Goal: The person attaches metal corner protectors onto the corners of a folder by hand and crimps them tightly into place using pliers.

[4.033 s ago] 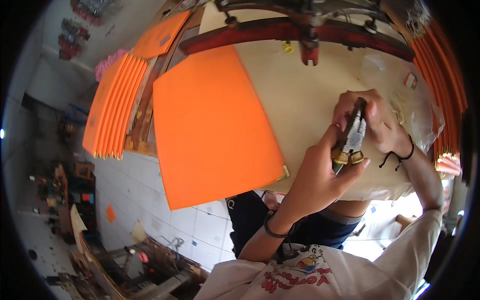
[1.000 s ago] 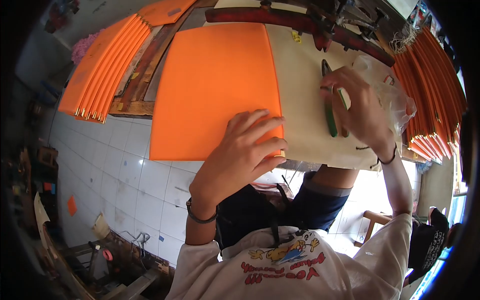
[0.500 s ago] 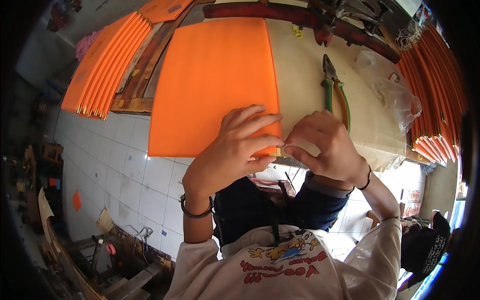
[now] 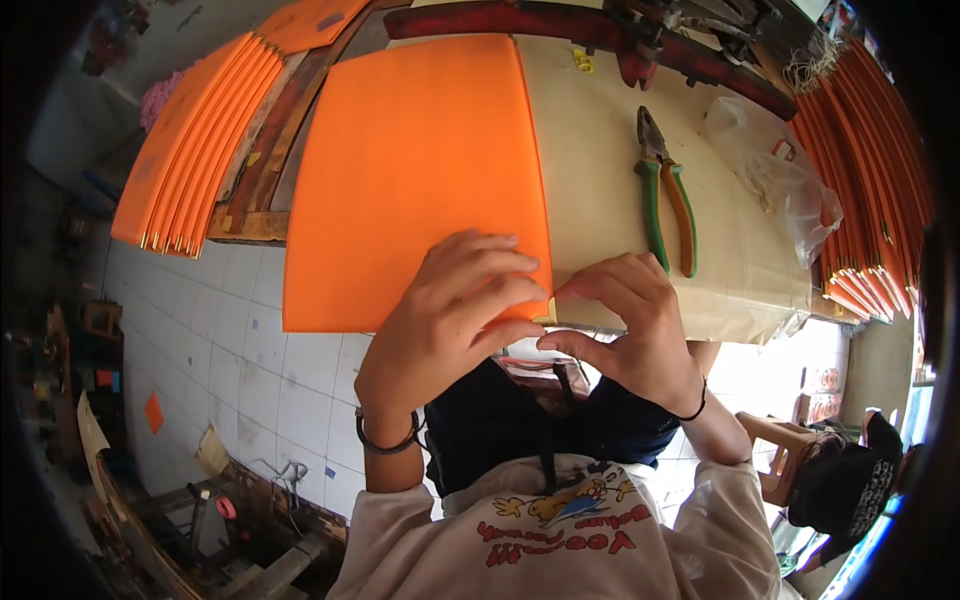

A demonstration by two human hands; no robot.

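Observation:
A flat orange folder lies on the table, its near edge at the table's front. A small gold metal corner sits on its near right corner. My left hand holds the folder there, fingers curved over the cover and thumb along the near edge. To the right, my right hand has its index fingertip at the gold corner. Its thumb is apart and lower, with nothing visible between them. Pliers with green and orange handles lie beyond my right hand.
Orange folders with gold corners are stacked at left, and more orange folders at right. A clear plastic bag lies on the brown paper cover. A red metal bar crosses the back. A wooden stool stands at right.
My right thumb and index finger have parted from a near pinch at the corner. The folder and pliers appear slightly further left in view.

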